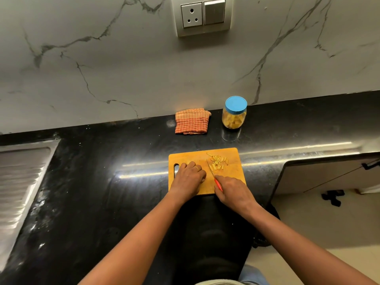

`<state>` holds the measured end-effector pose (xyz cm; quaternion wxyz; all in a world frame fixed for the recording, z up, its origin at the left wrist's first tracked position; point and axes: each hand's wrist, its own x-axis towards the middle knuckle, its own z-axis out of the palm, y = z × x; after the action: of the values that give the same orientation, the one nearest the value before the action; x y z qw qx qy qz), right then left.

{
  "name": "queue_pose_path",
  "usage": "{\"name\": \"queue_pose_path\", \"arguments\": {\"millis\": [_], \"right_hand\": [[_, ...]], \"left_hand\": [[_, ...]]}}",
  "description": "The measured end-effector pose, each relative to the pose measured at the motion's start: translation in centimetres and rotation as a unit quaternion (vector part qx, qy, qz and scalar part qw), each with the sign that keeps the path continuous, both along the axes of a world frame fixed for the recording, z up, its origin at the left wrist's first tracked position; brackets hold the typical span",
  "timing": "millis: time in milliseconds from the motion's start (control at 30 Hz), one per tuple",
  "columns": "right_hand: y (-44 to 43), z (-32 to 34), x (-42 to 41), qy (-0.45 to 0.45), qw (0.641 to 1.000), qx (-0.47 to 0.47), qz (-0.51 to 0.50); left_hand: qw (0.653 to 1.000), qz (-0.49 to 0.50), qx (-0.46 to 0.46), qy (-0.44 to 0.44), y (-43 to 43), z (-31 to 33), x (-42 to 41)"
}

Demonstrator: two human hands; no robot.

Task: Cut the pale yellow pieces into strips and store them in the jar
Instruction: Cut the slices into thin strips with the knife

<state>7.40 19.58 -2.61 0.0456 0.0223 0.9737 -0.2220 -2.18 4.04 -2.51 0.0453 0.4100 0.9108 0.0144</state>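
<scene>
A wooden cutting board (230,177) lies on the black counter. Several cut pale yellow strips (218,162) lie near its far right corner. My left hand (190,176) rests on the board's left side with fingers curled over a pale yellow piece (188,163) that barely shows past the fingertips. My right hand (233,192) grips a red-handled knife (213,174), its blade pointing away between the left hand and the strips. A clear jar (234,116) with a blue lid, holding yellow pieces, stands behind the board by the wall.
A folded orange checked cloth (192,121) lies left of the jar. A steel sink drainboard (22,182) sits at the far left. The counter edge drops off at the right above a cabinet door (329,175). A wall socket (203,15) is above.
</scene>
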Motion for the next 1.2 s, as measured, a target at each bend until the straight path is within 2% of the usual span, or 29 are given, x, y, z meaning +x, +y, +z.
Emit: {"name": "queue_pose_path", "arguments": {"millis": [100, 233, 433, 533, 767, 1067, 1200], "right_hand": [[0.1, 0.0, 0.1, -0.008, 1.000, -0.004, -0.006], [0.1, -0.1, 0.2, -0.006, 1.000, -0.005, -0.006], [0.0, -0.5, 0.2, 0.002, 1.000, -0.017, -0.011], [0.0, -0.3, 0.1, 0.003, 1.000, -0.015, -0.014], [0.1, -0.5, 0.1, 0.025, 0.999, -0.011, -0.023], [0.1, -0.9, 0.6, 0.014, 0.999, -0.013, 0.036], [0.4, -1.3, 0.9, 0.021, 0.999, -0.018, 0.035]], "left_hand": [[0.999, 0.005, 0.053, -0.010, -2.7, -0.1, -0.1], [0.991, 0.079, 0.103, -0.035, -7.0, -0.3, -0.9], [0.984, 0.098, 0.099, -0.107, -8.5, 0.0, -0.8], [0.974, 0.141, 0.116, -0.132, -8.6, -0.1, -1.4], [0.965, 0.162, 0.151, -0.136, -7.2, 0.8, -2.9], [0.980, 0.122, 0.064, -0.145, -4.1, 0.5, -2.6], [0.983, 0.127, 0.073, -0.115, -3.5, 0.2, -2.7]]}}
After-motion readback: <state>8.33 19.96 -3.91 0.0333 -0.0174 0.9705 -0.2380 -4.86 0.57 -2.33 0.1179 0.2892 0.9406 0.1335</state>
